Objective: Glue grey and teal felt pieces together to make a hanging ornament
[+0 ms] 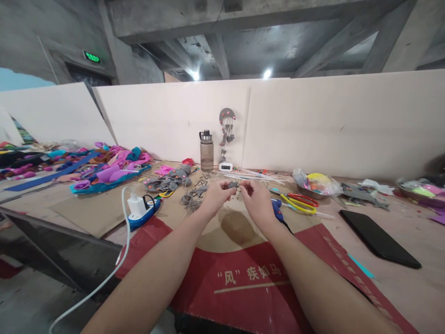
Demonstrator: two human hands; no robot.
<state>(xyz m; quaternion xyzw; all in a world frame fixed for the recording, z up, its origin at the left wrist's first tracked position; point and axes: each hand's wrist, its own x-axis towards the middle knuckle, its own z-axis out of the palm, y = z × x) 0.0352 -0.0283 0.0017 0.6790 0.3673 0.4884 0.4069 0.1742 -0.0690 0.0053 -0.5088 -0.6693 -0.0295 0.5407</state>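
My left hand [218,198] pinches a small grey felt piece [232,184] above the cardboard sheet [215,239]. My right hand [257,200] meets it from the other side, thumb and fingertips pressed together at the piece's edge. The piece's exact shape is too small to make out. Just right of my right hand lies a blue-handled tool [277,209], partly hidden behind it. Grey yarn [193,202] lies in loops to the left of my left hand. Behind the hands, a grey moon-shaped felt ornament [227,114] with pink dots hangs against the white board.
A water bottle [206,153] and a small digital clock [225,167] stand at the back. Yellow scissors [302,208], red scissors [304,199] and a black phone [378,239] lie right. A power strip [144,215] with a white cable and colourful felt scraps [114,169] lie left.
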